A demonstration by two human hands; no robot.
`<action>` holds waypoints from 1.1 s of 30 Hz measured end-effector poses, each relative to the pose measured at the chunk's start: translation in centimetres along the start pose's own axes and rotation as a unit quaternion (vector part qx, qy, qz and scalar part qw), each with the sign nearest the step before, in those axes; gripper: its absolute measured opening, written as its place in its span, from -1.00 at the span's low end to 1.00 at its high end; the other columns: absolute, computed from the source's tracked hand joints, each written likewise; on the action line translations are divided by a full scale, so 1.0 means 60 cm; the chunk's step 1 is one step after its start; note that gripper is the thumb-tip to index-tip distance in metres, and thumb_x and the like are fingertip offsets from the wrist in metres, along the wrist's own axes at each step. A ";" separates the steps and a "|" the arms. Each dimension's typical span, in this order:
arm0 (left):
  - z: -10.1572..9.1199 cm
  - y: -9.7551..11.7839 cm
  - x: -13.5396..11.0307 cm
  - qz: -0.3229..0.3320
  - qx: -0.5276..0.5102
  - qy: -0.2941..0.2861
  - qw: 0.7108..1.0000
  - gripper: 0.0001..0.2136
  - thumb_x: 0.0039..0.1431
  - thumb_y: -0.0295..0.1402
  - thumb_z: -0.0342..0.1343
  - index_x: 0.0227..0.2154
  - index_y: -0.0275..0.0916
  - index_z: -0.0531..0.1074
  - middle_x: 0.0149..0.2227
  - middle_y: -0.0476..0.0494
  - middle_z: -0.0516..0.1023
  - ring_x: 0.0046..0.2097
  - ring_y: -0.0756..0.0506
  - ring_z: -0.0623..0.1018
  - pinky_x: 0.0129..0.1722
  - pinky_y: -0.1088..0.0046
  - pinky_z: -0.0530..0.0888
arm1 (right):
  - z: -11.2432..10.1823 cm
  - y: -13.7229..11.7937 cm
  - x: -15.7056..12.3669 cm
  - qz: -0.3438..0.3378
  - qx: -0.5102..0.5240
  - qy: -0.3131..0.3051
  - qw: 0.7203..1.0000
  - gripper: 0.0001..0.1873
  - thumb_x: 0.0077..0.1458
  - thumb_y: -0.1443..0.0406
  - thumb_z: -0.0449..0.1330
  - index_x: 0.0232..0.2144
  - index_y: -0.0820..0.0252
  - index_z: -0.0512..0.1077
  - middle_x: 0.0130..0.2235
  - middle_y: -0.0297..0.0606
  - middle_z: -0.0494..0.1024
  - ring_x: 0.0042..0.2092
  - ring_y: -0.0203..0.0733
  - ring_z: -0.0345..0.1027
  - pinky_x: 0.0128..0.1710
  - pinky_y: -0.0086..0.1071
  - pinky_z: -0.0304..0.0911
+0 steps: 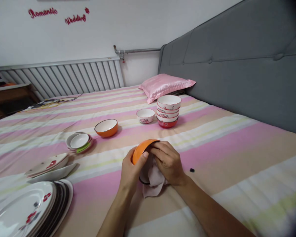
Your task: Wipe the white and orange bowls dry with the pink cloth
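An orange bowl (141, 149) with a dark rim is tipped on its side above the bed, its opening turned toward my right hand. My left hand (132, 168) grips its outer wall, with the thumb over the rim. Inside the bowl, my right hand (169, 161) presses a pale pink cloth (154, 184) against the inner surface. The cloth's lower end hangs out below the rim, and the right fingertips are partly hidden within the bowl. Beyond the hands, a second orange bowl (106, 128) with a white inside stands upright on the sheet.
A white patterned bowl (145, 116) stands beside a stack of bowls (168, 112). To the left are nested small dishes (80, 141), oval dishes (49, 164) and a pile of plates (27, 204). A pink pillow (165, 85) rests by the grey headboard (236, 59); a small dark object (192, 170) lies at right.
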State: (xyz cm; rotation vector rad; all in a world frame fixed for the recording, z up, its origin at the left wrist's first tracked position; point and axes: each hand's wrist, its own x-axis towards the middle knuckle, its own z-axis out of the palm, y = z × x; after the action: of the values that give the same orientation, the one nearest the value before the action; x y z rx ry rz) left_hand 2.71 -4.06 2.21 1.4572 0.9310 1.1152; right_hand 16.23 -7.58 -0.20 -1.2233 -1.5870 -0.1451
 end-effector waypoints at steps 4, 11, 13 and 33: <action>0.001 0.000 0.000 -0.003 0.012 -0.014 1.000 -0.57 -0.03 -0.14 0.21 -0.14 -0.34 0.47 -0.16 -0.25 0.55 -0.08 -0.22 0.48 -0.07 0.30 0.36 | 0.002 0.001 -0.001 0.016 -0.019 -0.015 1.000 -0.66 0.22 0.37 -0.03 -0.13 0.07 0.51 -0.12 -0.17 0.56 -0.04 -0.10 0.37 -0.01 -0.19 0.30; 0.000 -0.007 0.003 -0.026 0.007 -0.009 1.000 -0.58 -0.09 -0.19 0.24 -0.16 -0.33 0.47 -0.17 -0.24 0.56 -0.12 -0.21 0.49 -0.11 0.29 0.39 | 0.013 0.003 -0.006 0.081 -0.044 -0.069 0.993 -0.62 0.14 0.45 -0.03 -0.12 0.13 0.50 -0.10 -0.12 0.53 0.00 -0.06 0.34 0.02 -0.17 0.27; 0.001 -0.008 0.003 -0.039 -0.007 0.002 0.999 -0.57 -0.10 -0.20 0.24 -0.16 -0.34 0.47 -0.16 -0.26 0.56 -0.10 -0.23 0.49 -0.10 0.28 0.39 | 0.016 0.004 -0.007 0.103 -0.045 -0.103 0.988 -0.59 0.07 0.49 0.00 -0.12 0.12 0.50 -0.10 -0.14 0.52 -0.02 -0.07 0.34 0.00 -0.18 0.28; -0.008 -0.027 0.008 -0.075 -0.033 0.037 0.996 -0.60 -0.04 -0.13 0.21 -0.20 -0.33 0.46 -0.27 -0.17 0.53 -0.21 -0.14 0.48 -0.23 0.38 0.38 | 0.008 -0.020 -0.002 0.160 0.217 -0.297 0.916 -0.60 -0.17 0.51 0.04 -0.30 0.16 0.54 -0.32 -0.28 0.61 -0.31 -0.18 0.45 -0.30 -0.38 0.32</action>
State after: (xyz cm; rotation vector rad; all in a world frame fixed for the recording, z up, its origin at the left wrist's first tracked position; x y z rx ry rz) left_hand 2.42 -3.21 0.72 1.2780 1.0283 1.0838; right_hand 15.01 -7.92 0.09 -1.2045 -1.7610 0.8212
